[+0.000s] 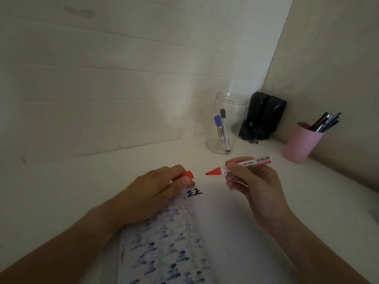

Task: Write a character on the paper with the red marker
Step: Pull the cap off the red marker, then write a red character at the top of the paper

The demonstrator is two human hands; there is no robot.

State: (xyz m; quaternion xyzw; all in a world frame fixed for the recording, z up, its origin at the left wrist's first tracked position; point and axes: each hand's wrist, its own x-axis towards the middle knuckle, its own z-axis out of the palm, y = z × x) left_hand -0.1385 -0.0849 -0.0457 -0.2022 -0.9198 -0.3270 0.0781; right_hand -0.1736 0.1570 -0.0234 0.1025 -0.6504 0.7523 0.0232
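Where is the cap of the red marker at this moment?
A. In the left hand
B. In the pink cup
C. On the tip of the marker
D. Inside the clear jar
A: the red cap sits between the fingers of the left hand, while the right hand holds the red marker with its tip bare above the paper.

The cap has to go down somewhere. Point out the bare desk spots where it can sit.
Bare desk runs left of the left hand up to the tiled wall. A smaller patch lies between the clear jar and the red marker. The right back corner is crowded: black device, pink cup.
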